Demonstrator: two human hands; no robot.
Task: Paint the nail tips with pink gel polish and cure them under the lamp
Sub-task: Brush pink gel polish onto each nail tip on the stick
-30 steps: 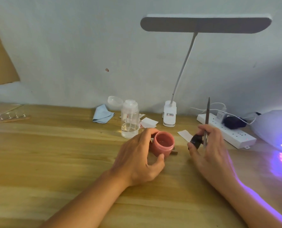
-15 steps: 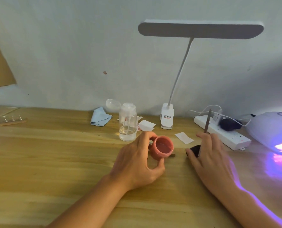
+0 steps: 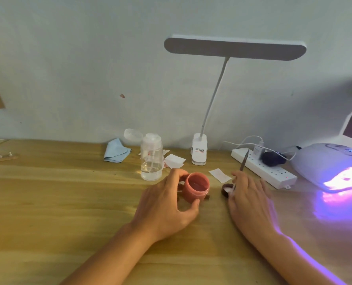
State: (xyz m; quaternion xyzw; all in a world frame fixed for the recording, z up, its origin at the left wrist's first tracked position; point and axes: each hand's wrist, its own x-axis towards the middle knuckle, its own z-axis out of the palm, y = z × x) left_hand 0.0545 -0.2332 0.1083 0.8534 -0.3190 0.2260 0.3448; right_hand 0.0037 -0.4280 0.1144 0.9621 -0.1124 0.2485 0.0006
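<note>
Hands apart, each occupied. Left hand (image 3: pixel 166 204) grips the pink gel jar (image 3: pixel 195 192) by its side wall, fingers behind and thumb in front. Right hand (image 3: pixel 251 200) pinches a thin brush (image 3: pixel 244 161), its fingertips resting against a dark lid (image 3: pixel 225 191) lying on the tabletop (image 3: pixel 68 202).

Jar: centre of tabletop, between the hands, uncapped. Judged small, light and rigid, with a smooth wall that could slip. The gel looks thick but would still spill or smear if tipped. Best hold is the side wall, below the rim and clear of the wet mouth, as now. Mouth faces up and slightly towards the person; cannot tell if the base sits flat.

Brush: judged stiff, very light, easily rolled. Long axis runs up and away from the right hand towards the power strip (image 3: pixel 263 169). Working end hidden by the fingers.

Curing lamp (image 3: pixel 325 161) sits at the far right, glowing violet. Nail tips (image 3: pixel 0 155) stand on a stick at the far left, well apart from the jar.
</note>
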